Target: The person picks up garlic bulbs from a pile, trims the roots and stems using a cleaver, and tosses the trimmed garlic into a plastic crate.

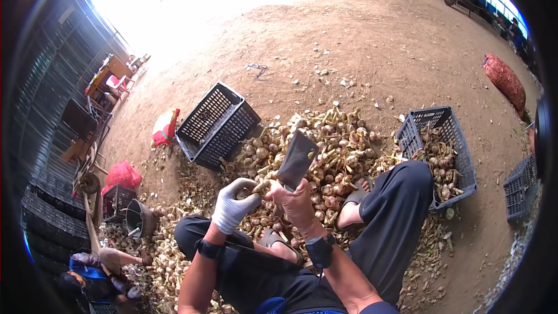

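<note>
My left hand (235,204), in a white glove, is closed on a garlic stalk (263,186) between thumb and fingers. Bare, my right hand (295,202) grips a cleaver (297,160) whose broad dark blade points up and away from me. The two hands nearly meet above my lap. Beyond and below them spreads a heap of garlic bulbs with stalks (337,151). The bulb end of the held garlic is hard to make out behind the fingers.
A black crate (218,125) stands tilted behind the heap at left. Another crate (463,160) at right holds garlic. Trimmed bulbs (174,244) lie at my left, near a bucket (139,219) and a seated person (93,279). A red sack (504,83) lies far right.
</note>
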The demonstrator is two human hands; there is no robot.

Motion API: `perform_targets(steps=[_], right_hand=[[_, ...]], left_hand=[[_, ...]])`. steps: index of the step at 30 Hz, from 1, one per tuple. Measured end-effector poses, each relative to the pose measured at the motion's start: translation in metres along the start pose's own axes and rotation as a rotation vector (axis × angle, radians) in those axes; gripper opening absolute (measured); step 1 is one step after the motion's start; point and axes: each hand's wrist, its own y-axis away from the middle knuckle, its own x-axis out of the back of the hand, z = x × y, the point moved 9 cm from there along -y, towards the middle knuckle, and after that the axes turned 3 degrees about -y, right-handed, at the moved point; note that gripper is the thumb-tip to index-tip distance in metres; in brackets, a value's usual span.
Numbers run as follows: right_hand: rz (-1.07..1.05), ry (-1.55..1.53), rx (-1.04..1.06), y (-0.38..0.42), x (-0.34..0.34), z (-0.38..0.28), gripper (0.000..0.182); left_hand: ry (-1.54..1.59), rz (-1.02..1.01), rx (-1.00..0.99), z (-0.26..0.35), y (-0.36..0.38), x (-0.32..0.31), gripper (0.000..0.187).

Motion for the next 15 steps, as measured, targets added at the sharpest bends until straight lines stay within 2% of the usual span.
perform_targets(steps=[1, 3, 4, 5, 7, 9, 11, 13, 15], right_hand=[[0.000, 0.001, -0.002, 0.000, 0.001, -0.001, 0.009], [-0.052, 0.530, 0.112, -0.003, -0.003, -0.015, 0.016], [-0.071, 0.592, 0.196, -0.006, -0.004, -0.012, 0.022], [-0.074, 0.592, 0.197, -0.006, -0.003, -0.009, 0.022], [-0.187, 0.770, 0.369, -0.001, -0.022, -0.021, 0.021], [-0.193, 0.851, 0.338, 0.002, -0.016, -0.011, 0.018], [-0.155, 1.112, 0.206, -0.001, 0.021, 0.041, 0.018], [-0.013, 1.312, 0.087, 0.014, 0.078, 0.089, 0.019], [0.081, 1.398, -0.196, 0.034, 0.133, 0.134, 0.021]], left_hand=[[0.001, 0.000, 0.002, -0.002, 0.000, 0.002, 0.016], [0.207, -0.008, 0.193, -0.019, 0.001, 0.010, 0.016], [0.239, -0.010, 0.180, -0.021, 0.000, 0.013, 0.019], [0.240, -0.007, 0.178, -0.022, 0.001, 0.014, 0.019], [0.196, -0.034, 0.180, -0.023, 0.002, 0.011, 0.017], [0.187, -0.028, 0.174, -0.029, 0.002, 0.013, 0.016], [0.159, -0.021, 0.157, -0.031, 0.002, 0.017, 0.014], [0.133, -0.011, 0.164, -0.025, 0.004, 0.021, 0.014], [0.067, 0.039, 0.204, -0.030, 0.005, 0.027, 0.016]])
